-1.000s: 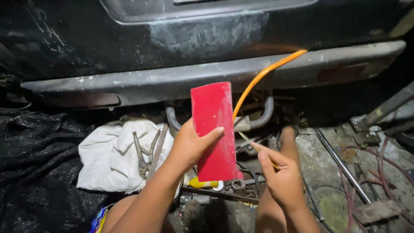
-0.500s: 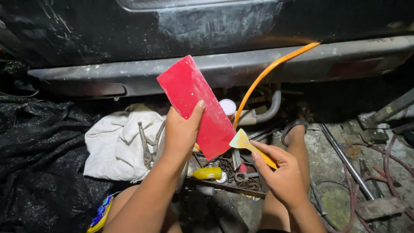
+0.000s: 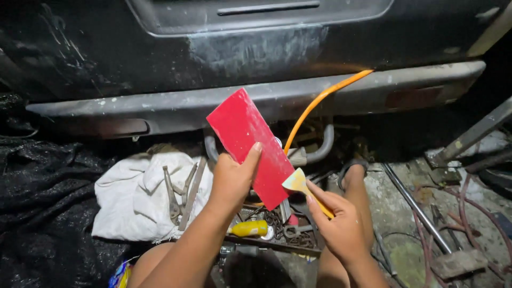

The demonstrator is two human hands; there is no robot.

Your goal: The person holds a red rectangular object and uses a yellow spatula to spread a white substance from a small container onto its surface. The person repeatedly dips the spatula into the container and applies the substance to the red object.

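Left hand [image 3: 230, 181] clamps a flat, glossy red board [image 3: 249, 145] (tilted, held up before the dusty bumper [image 3: 213, 101]) while the right hand [image 3: 341, 226] pinches a small yellow putty spreader [image 3: 300, 184] just beside its lower edge.

Two hands hold a red board and a small yellow scraper in front of a dusty vehicle bumper.

The left hand [image 3: 232, 178] grips a flat red board [image 3: 250, 145] by its lower edge, thumb across the face, the board tilted with its top leaning left. The right hand [image 3: 336, 224] pinches a yellow scraper [image 3: 298, 184], its pale blade just beside the board's lower right edge. Behind them runs the grey bumper [image 3: 256, 101], with an orange hose [image 3: 320, 101] curving down from its right part. On the ground, a white cloth [image 3: 138, 197] carries pliers [image 3: 173, 194]; a yellow-handled tool [image 3: 249, 228] lies among metal parts below the board. A steel rod [image 3: 416, 208] lies on the ground at right.
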